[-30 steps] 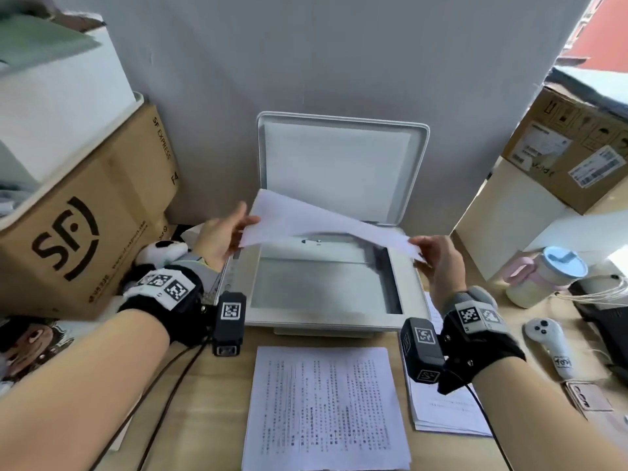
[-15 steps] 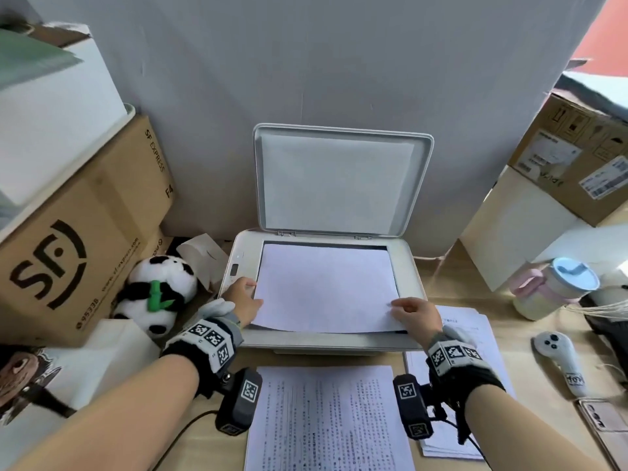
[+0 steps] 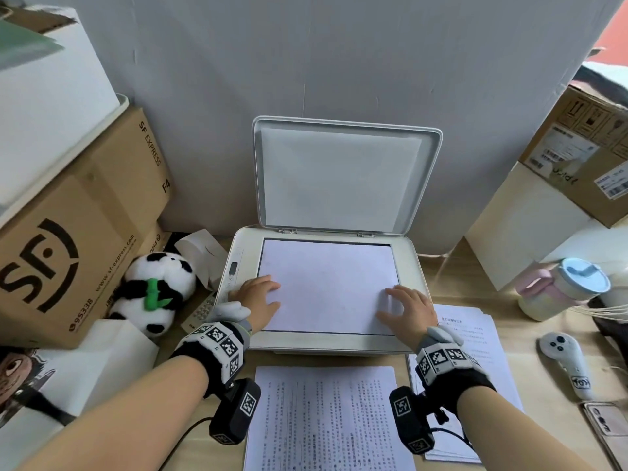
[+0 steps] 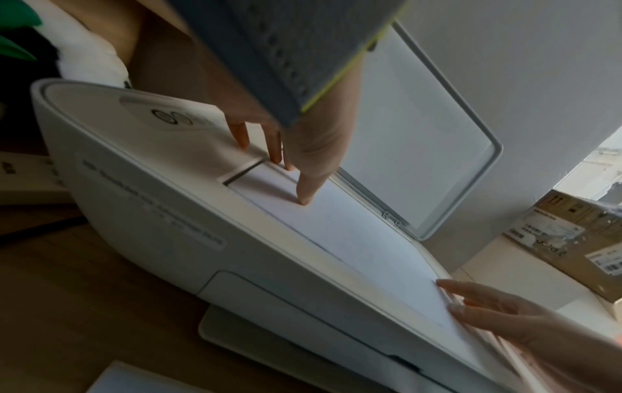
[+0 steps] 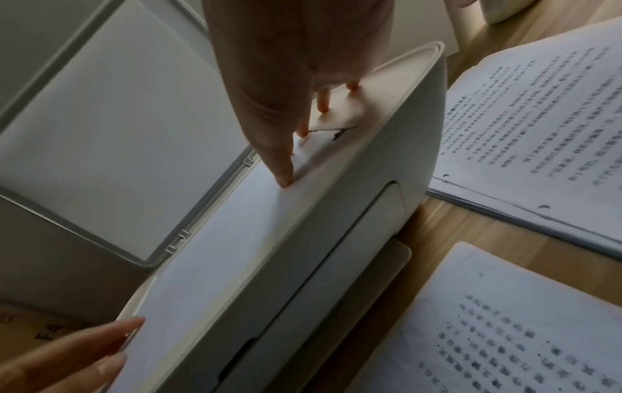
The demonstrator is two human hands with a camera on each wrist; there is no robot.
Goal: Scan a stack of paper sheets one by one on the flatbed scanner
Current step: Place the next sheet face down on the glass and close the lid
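Observation:
A white flatbed scanner (image 3: 414,263) stands at the back of the desk with its lid (image 3: 343,175) raised against the wall. One white sheet (image 3: 328,283) lies blank side up on the glass. My left hand (image 3: 260,297) presses flat fingers on the sheet's near left part; its fingertips (image 4: 303,199) touch the paper. My right hand (image 3: 406,309) presses flat on the near right part, fingertips (image 5: 284,182) on the sheet's edge. A printed sheet (image 3: 328,419) lies in front of the scanner. A printed stack (image 3: 475,338) sits right of it.
A brown SF carton (image 3: 78,239) and a panda plush (image 3: 154,290) crowd the left. At the right stand cartons (image 3: 584,158), a lidded mug (image 3: 560,287), a white controller (image 3: 567,362) and a phone (image 3: 608,426).
The sheet went from held in the air over the glass to lying flat on it. Both hands let go of its edges and now press it down with flat fingers.

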